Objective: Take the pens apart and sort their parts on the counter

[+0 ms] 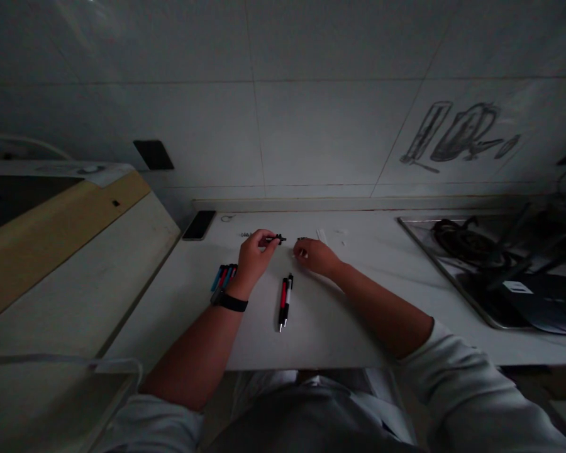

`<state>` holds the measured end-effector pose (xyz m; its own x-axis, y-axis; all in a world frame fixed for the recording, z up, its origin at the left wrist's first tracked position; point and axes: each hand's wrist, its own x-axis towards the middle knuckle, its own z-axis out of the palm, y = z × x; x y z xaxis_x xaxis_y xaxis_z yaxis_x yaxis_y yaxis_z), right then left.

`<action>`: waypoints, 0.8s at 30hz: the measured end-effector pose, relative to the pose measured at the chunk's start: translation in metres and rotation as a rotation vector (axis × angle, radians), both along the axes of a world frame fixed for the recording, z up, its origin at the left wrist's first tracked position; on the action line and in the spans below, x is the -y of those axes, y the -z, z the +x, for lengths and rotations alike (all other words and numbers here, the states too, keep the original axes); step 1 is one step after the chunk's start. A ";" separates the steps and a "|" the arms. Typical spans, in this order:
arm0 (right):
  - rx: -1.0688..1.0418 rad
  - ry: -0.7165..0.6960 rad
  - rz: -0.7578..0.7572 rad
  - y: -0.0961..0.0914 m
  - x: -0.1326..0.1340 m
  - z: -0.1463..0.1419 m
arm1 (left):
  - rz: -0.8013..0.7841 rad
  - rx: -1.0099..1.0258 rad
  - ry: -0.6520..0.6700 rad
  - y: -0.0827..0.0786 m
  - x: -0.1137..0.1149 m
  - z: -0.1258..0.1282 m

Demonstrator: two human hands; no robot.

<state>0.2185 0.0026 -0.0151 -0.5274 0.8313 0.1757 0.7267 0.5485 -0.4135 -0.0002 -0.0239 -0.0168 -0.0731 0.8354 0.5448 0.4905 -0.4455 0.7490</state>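
My left hand [255, 257] pinches a small black pen part [280, 239] between thumb and fingertips, its tip pointing right. A short gap away, my right hand [315, 257] has its fingers curled together; something small may be at the fingertips, too dim to make out. Below and between the hands lie two assembled click pens side by side, a red and black one [283, 302] and a white and black one [288, 296]. Several blue, red and dark pen barrels [223, 277] lie by my left wrist, partly hidden by it. Tiny springs [246, 234] rest behind my left hand.
Thin whitish sticks [321, 236] and small pale bits [343, 243] lie beyond my right hand. A phone [199, 225] and a small ring-like loop [227, 218] are at the back left. A metal-rimmed stove [446, 277] bounds the right; a slanted panel [136, 251] bounds the left.
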 end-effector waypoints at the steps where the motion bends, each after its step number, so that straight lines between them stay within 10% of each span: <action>1: -0.069 0.016 -0.005 -0.002 -0.002 0.009 | -0.002 -0.001 0.000 0.001 0.000 0.000; 12: -0.559 0.539 0.099 0.015 -0.063 0.146 | -0.025 -0.039 0.044 0.004 0.004 0.003; 24: -0.045 0.761 0.093 0.051 -0.082 0.162 | -0.049 -0.099 0.069 0.007 0.004 0.004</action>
<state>0.3807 0.0843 -0.0661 0.1935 0.9432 0.2702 0.9015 -0.0623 -0.4283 0.0041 -0.0281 -0.0240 0.0379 0.8626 0.5045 0.5323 -0.4446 0.7204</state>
